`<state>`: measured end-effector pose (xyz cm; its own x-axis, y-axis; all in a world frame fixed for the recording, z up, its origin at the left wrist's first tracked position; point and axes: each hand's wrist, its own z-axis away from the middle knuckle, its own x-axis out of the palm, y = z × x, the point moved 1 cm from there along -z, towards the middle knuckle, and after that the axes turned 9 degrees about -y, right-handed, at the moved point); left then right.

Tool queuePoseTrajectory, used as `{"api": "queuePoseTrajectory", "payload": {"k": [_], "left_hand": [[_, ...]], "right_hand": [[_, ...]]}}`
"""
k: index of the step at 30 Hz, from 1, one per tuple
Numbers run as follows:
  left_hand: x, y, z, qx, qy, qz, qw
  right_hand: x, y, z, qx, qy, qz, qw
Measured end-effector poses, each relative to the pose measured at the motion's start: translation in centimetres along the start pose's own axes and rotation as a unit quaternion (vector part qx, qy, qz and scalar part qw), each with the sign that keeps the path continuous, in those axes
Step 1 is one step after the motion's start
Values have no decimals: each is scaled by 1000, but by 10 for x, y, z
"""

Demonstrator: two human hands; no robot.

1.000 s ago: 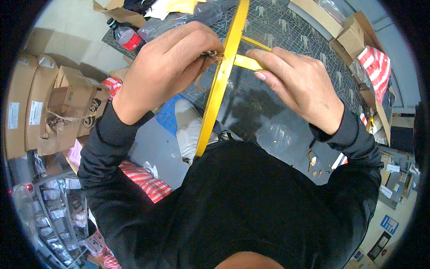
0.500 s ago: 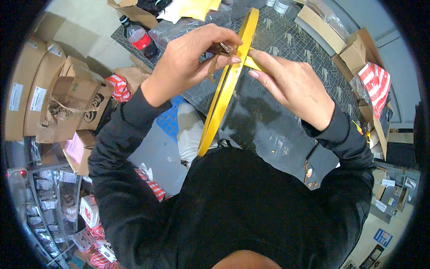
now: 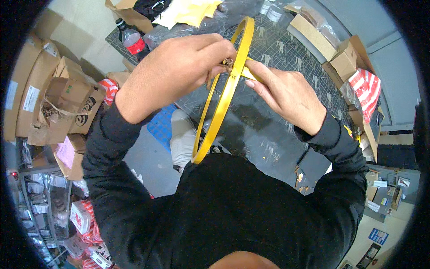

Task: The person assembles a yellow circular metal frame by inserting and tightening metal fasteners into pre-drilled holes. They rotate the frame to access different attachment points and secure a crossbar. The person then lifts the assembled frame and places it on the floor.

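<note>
A large yellow hoop stands nearly edge-on in front of me, its lower end close against my black top. My left hand is closed at the hoop's upper left side. Its fingertips pinch a small brown piece with a thin wire-like loop against the rim; the fingers partly hide it. From the right, my right hand grips a flat yellow strip between thumb and forefinger, right beside the hoop. Whether the strip is fixed to the hoop cannot be made out.
A dark patterned table lies beyond, with a cola bottle and yellow envelopes at the far left. Cardboard boxes line its right edge. More boxes are stacked at left, above a rack of small packets.
The hoop has swung to show more of its opening. My left hand has turned, its back now facing up and its fingers closer to the rim. My right hand has shifted slightly left and down.
</note>
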<state>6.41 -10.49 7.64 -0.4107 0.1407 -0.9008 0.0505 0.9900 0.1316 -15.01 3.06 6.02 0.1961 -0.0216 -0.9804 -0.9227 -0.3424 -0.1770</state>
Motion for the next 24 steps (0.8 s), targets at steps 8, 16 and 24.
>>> {"api": "queuePoseTrajectory", "payload": {"k": [8, 16, 24], "left_hand": [[-32, -1, 13, -198, -206, 551, 784], [-43, 8, -6, -535, -176, 616, 550], [-44, 9, -15, -596, -268, 515, 555]], "right_hand": [[2, -9, -4, 1, -1, 28, 1000], [10, -27, -8, 0, 1, 69, 998], [15, -39, -17, 14, 40, 96, 994]]}}
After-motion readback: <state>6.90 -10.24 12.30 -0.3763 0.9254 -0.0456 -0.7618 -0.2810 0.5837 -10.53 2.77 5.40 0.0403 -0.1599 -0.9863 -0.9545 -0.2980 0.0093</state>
